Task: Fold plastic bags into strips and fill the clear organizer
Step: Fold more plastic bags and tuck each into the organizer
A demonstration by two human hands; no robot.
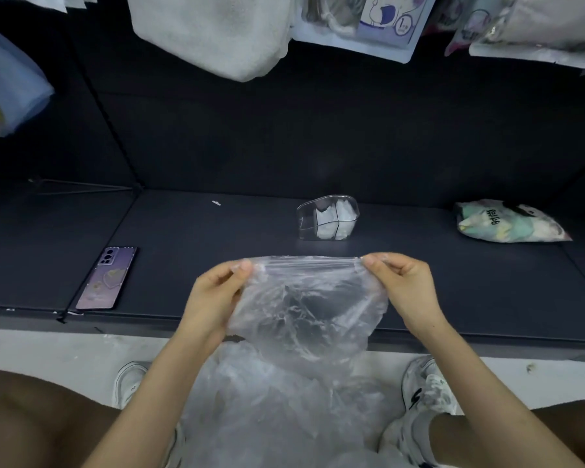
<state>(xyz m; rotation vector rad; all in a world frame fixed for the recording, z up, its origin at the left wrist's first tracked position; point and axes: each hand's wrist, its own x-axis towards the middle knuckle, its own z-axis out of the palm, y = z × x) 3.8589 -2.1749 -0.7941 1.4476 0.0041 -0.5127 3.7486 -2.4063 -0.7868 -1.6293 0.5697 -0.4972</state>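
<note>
Left hand (218, 292) pinched shut on left top corner of plastic bag (304, 305); right hand (399, 288) pinched shut on right top corner. Top edge stretched taut between 2 hands, bag body hanging crumpled over shelf edge (487, 342).

Risk judged: thin film slipped from fingertip pinch; wrinkles trapped, strip folded uneven and bulky.

Clear organizer (328, 217) well beyond hands, upright, white folded bags seen in 2 compartments, leftmost apparently empty. Loose bags (284, 400) heaped below. Phone (107, 278) left, clear of work.
</note>
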